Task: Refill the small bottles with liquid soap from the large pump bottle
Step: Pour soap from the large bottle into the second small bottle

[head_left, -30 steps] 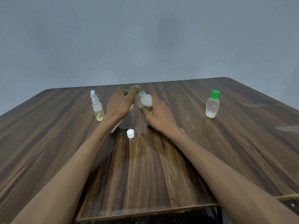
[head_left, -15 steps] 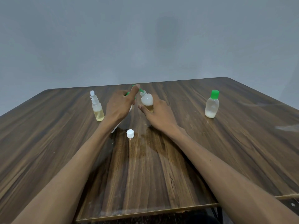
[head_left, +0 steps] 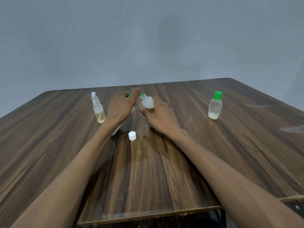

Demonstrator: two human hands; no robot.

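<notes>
My left hand (head_left: pixel 122 106) rests on top of the large white pump bottle (head_left: pixel 116 131), a finger pressing its green pump head (head_left: pixel 130 94); most of that bottle is hidden behind the hand. My right hand (head_left: pixel 162 116) grips a small frosted bottle (head_left: pixel 148 104) holding a little yellow liquid, tilted with its open neck against the pump spout. Its white cap (head_left: pixel 132 135) lies on the table in front of the hands.
A small spray bottle (head_left: pixel 98 109) with yellow liquid stands left of my left hand. A capped green-top bottle (head_left: pixel 215 107) stands far right. The wooden table (head_left: pixel 246 145) shows a wet patch near the middle; its front edge is close.
Almost nothing has moved; both hands stay at the pump and the small bottle, with only a slight shift of the right hand.
</notes>
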